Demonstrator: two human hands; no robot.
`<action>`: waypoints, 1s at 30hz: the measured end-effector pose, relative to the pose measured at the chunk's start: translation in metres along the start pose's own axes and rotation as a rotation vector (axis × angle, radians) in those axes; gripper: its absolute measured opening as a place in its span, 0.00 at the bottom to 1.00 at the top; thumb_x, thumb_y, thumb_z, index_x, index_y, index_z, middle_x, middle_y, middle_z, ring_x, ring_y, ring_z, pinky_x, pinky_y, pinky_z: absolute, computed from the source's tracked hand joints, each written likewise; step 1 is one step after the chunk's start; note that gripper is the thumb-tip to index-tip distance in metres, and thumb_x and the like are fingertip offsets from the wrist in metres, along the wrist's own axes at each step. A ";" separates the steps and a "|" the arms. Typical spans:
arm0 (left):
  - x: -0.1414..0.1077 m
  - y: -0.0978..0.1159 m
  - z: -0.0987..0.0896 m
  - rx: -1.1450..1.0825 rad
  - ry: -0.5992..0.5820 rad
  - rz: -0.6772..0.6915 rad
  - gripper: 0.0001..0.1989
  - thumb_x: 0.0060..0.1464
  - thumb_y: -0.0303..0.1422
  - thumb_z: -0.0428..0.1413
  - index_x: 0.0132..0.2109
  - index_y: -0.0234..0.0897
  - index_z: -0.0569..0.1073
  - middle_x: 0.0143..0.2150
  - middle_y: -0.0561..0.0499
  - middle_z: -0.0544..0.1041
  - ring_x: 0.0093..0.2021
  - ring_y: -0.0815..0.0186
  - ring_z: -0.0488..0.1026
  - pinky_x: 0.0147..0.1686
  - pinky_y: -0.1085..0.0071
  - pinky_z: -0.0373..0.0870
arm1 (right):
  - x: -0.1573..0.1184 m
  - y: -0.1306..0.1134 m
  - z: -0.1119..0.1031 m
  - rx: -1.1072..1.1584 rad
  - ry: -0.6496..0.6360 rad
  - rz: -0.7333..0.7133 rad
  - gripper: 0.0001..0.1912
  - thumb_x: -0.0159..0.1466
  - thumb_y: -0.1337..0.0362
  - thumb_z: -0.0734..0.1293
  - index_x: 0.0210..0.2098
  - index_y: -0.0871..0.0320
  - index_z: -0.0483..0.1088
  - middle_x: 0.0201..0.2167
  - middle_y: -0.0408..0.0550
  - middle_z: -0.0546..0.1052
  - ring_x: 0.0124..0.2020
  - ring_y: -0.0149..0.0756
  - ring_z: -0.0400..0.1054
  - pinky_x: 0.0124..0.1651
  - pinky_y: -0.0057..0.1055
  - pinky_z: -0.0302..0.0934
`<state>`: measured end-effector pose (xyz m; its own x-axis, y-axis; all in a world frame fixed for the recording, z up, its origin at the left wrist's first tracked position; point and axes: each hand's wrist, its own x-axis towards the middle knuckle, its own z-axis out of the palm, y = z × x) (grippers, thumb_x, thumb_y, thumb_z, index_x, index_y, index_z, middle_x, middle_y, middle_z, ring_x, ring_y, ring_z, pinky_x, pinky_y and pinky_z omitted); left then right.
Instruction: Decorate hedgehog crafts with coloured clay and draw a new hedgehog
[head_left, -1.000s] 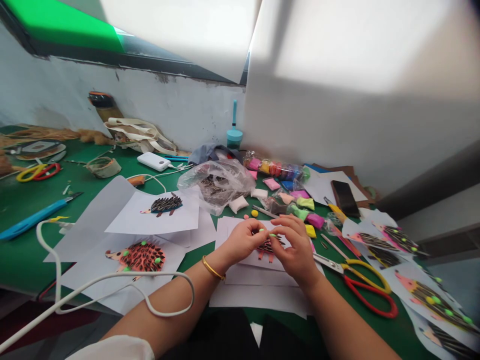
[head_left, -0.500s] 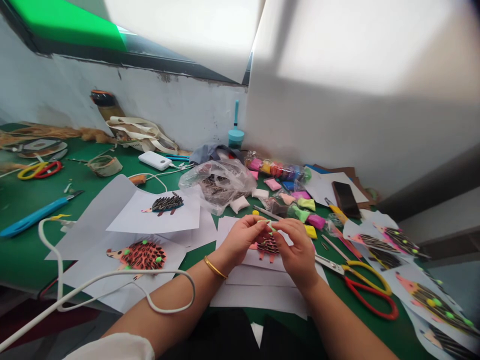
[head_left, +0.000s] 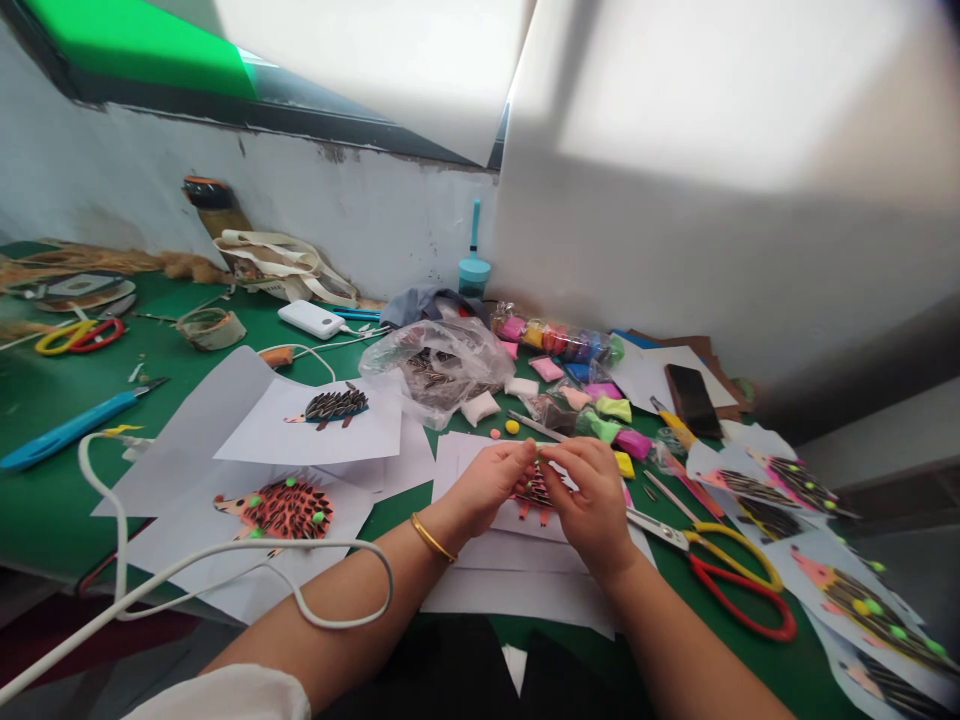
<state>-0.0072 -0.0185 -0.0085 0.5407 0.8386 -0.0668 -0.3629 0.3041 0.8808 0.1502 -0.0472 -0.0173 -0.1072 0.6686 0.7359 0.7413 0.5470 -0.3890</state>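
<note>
L hand (head_left: pixel 491 487) & R hand (head_left: pixel 592 495) meet tip to tip, thumbs & index fingers pinched almost tight on a tiny bit of green clay (head_left: pixel 538 453), mostly hidden. Hedgehog pic (head_left: pixel 535 492) lies right below the fingertips, partly covered. Yellow ball (head_left: pixel 512 427) sits just beyond L fingers; scissors (head_left: pixel 739 580) lie R of R fingers.

I could barely see the green lump (head_left: pixel 538 453): the left hand (head_left: pixel 491 487) and right hand (head_left: pixel 591 495) hid most of it. They also covered part of the hedgehog picture (head_left: pixel 535 495). The tips of the scissors (head_left: pixel 677 538) were lost behind the right hand, and the white cable (head_left: pixel 251 544) ran out of view leftward.
</note>
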 end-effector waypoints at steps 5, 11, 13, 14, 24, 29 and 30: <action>0.000 0.000 -0.002 0.056 0.011 -0.013 0.24 0.51 0.52 0.60 0.34 0.30 0.76 0.23 0.52 0.70 0.22 0.71 0.66 0.23 0.73 0.60 | 0.001 -0.006 -0.001 -0.003 -0.030 -0.029 0.10 0.64 0.69 0.67 0.43 0.52 0.75 0.37 0.47 0.76 0.43 0.43 0.66 0.48 0.46 0.61; 0.000 0.005 -0.001 0.074 0.149 -0.039 0.18 0.48 0.40 0.65 0.44 0.33 0.78 0.33 0.48 0.77 0.30 0.67 0.73 0.28 0.72 0.68 | 0.003 -0.003 -0.004 0.037 -0.016 0.052 0.04 0.64 0.67 0.68 0.38 0.53 0.74 0.36 0.47 0.76 0.42 0.42 0.67 0.47 0.45 0.62; 0.002 0.005 -0.003 0.090 0.178 -0.025 0.16 0.47 0.38 0.65 0.41 0.33 0.78 0.32 0.48 0.77 0.29 0.68 0.73 0.28 0.73 0.68 | 0.004 0.000 -0.005 0.066 -0.006 0.083 0.03 0.64 0.67 0.67 0.37 0.54 0.73 0.36 0.47 0.75 0.41 0.41 0.67 0.47 0.44 0.62; 0.002 0.006 -0.004 0.088 0.196 -0.015 0.15 0.48 0.38 0.65 0.41 0.33 0.78 0.32 0.49 0.76 0.29 0.69 0.72 0.27 0.74 0.68 | 0.004 0.001 -0.006 0.083 0.008 0.109 0.03 0.64 0.67 0.67 0.36 0.54 0.72 0.36 0.47 0.75 0.41 0.41 0.67 0.47 0.44 0.62; 0.001 0.003 0.001 -0.591 0.114 -0.116 0.11 0.57 0.36 0.59 0.43 0.34 0.75 0.33 0.51 0.72 0.29 0.72 0.71 0.29 0.77 0.68 | 0.001 -0.025 0.006 0.155 -0.109 -0.103 0.08 0.64 0.68 0.66 0.42 0.51 0.73 0.38 0.47 0.77 0.44 0.42 0.69 0.50 0.46 0.63; -0.001 0.019 -0.003 -0.809 0.049 -0.187 0.28 0.62 0.52 0.46 0.46 0.30 0.75 0.35 0.44 0.74 0.34 0.65 0.73 0.36 0.71 0.71 | -0.002 -0.034 0.008 -0.023 -0.206 -0.195 0.11 0.66 0.59 0.66 0.47 0.48 0.76 0.47 0.47 0.79 0.52 0.46 0.67 0.54 0.48 0.59; -0.002 0.021 -0.004 -0.832 0.058 -0.165 0.30 0.62 0.54 0.44 0.46 0.30 0.75 0.36 0.44 0.74 0.36 0.64 0.74 0.39 0.69 0.72 | -0.003 -0.036 0.008 -0.034 -0.243 -0.224 0.14 0.67 0.57 0.64 0.50 0.49 0.74 0.51 0.47 0.78 0.55 0.47 0.66 0.57 0.50 0.57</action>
<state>-0.0190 -0.0115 0.0079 0.6041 0.7692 -0.2085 -0.7349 0.6388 0.2277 0.1187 -0.0647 -0.0098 -0.4219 0.6366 0.6455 0.7029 0.6794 -0.2106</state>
